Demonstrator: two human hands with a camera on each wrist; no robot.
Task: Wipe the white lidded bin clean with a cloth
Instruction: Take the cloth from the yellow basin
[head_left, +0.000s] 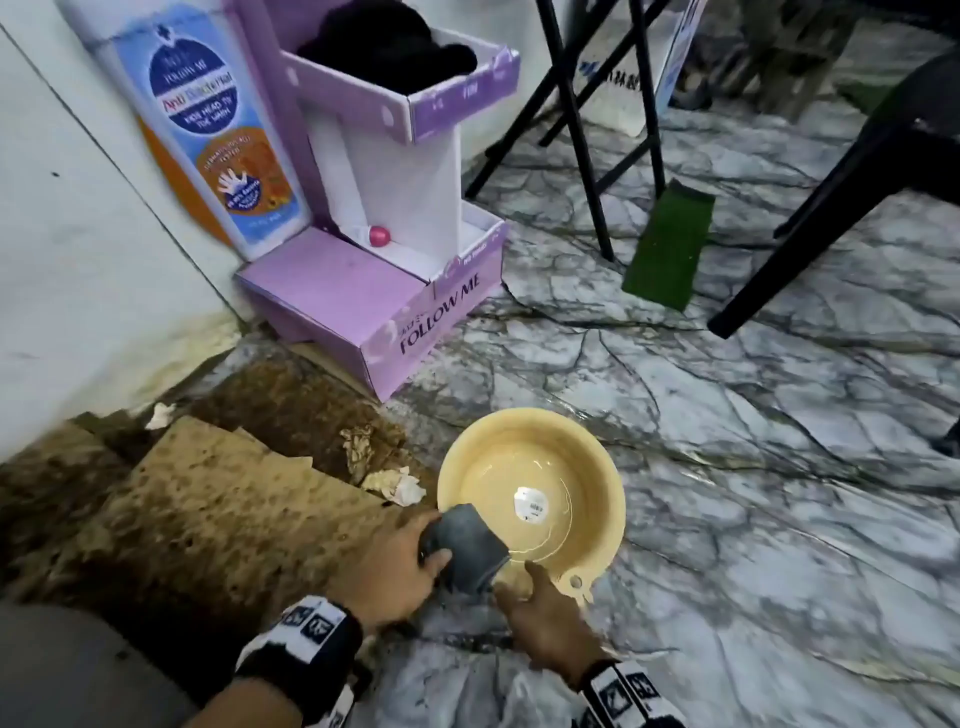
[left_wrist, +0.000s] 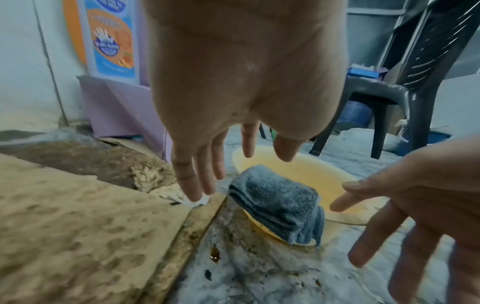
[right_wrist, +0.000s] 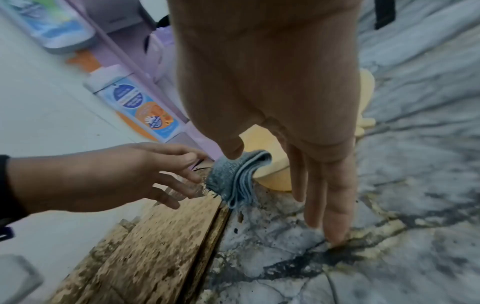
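A folded grey cloth (head_left: 467, 545) (left_wrist: 275, 205) (right_wrist: 233, 181) hangs over the near rim of a yellow plastic basin (head_left: 613, 499) (left_wrist: 298, 168) (right_wrist: 270, 176) on the marble floor. My left hand (head_left: 415, 551) (left_wrist: 241, 174) (right_wrist: 182, 174) hovers just left of the cloth with its fingers straight and spread, holding nothing. On the cloth's right my right hand (head_left: 524, 587) (left_wrist: 363, 216) (right_wrist: 280, 189) is also open with its fingers extended, close to the basin's rim. I cannot make out a white lidded bin in any view.
Stained brown cardboard (head_left: 208, 493) lies on the floor to the left, with crumpled tissue (head_left: 395, 483) beside the basin. A purple cardboard display stand (head_left: 363, 301) stands against the white wall. Black chair legs (head_left: 831, 208), folding-stand legs (head_left: 587, 156) and a green strip (head_left: 670, 244) are behind.
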